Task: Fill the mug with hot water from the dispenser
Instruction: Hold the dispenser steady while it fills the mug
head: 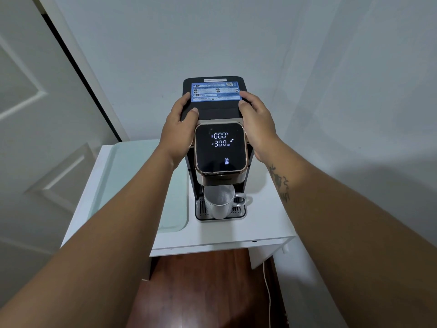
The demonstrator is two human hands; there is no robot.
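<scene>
My fingers [186,100] clamp both sides of the dispenser [221,147], steadying it while the mug [220,203] below fills.

Black dispenser [214,112] — white mug [218,204]

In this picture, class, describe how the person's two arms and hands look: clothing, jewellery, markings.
Both forearms are bare, with no sleeves in view. The left hand and right hand show no gloves, rings or watch. The right forearm carries a dark tattoo running lengthwise above the wrist. Fingernails are short and unpainted.
</scene>
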